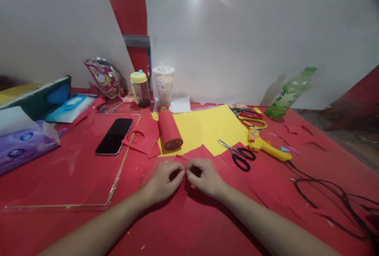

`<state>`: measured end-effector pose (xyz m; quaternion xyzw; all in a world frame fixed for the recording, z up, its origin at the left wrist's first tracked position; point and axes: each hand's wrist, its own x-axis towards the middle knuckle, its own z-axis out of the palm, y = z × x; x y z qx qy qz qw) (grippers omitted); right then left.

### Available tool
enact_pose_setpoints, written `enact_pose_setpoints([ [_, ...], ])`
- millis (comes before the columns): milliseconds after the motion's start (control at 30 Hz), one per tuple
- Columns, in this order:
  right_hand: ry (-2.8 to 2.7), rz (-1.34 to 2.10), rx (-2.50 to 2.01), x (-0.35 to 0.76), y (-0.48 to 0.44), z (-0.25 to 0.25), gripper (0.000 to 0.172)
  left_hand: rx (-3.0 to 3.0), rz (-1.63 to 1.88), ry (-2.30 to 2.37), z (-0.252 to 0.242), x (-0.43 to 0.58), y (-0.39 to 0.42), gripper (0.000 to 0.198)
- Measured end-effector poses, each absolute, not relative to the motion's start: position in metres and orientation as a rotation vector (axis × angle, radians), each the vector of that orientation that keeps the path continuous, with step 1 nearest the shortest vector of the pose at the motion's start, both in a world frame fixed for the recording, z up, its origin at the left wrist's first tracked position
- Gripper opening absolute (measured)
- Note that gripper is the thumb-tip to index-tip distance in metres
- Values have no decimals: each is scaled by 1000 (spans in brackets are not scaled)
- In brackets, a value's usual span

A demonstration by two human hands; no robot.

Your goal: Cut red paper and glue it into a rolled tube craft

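Observation:
My left hand (166, 181) and my right hand (205, 177) meet fingertip to fingertip above the red paper. Both are pinched closed, and whatever lies between the fingers is too small to make out. Just beyond them a red paper-covered tube (169, 128) lies on its side, its round brown end facing me. Under it spreads a sheet of yellow paper (207, 125). Black-handled scissors (239, 155) rest with blades apart to the right of my right hand. A sheet of red paper with a round hole (148, 131) sits left of the tube.
A yellow glue gun (268, 147) with a black cable (318, 181) lies at right, near a tilted green bottle (290, 93). A phone (115, 136), a tissue pack (26, 143), a drink cup (164, 86) and a yellow-lidded bottle (140, 89) stand or lie leftward. White boards (254, 42) wall the back.

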<state>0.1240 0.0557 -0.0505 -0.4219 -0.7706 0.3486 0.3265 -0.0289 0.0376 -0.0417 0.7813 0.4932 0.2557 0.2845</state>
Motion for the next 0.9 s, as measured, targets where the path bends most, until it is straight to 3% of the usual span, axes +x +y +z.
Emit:
enact_pose_setpoints([
  [200, -1916, 969, -1163, 122, 57, -50, 11, 2006, 752, 1352, -42, -29, 38, 20],
  [467, -1538, 1292, -1183, 127, 65, -57, 7, 1739, 930, 1425, -43, -30, 41, 22],
  [733, -1940, 804, -1031, 121, 62, -52, 5, 1859, 868, 1401, -47, -30, 40, 23],
  [900, -1949, 778, -1080, 121, 61, -54, 10, 1943, 831, 1429, -47, -30, 39, 22],
])
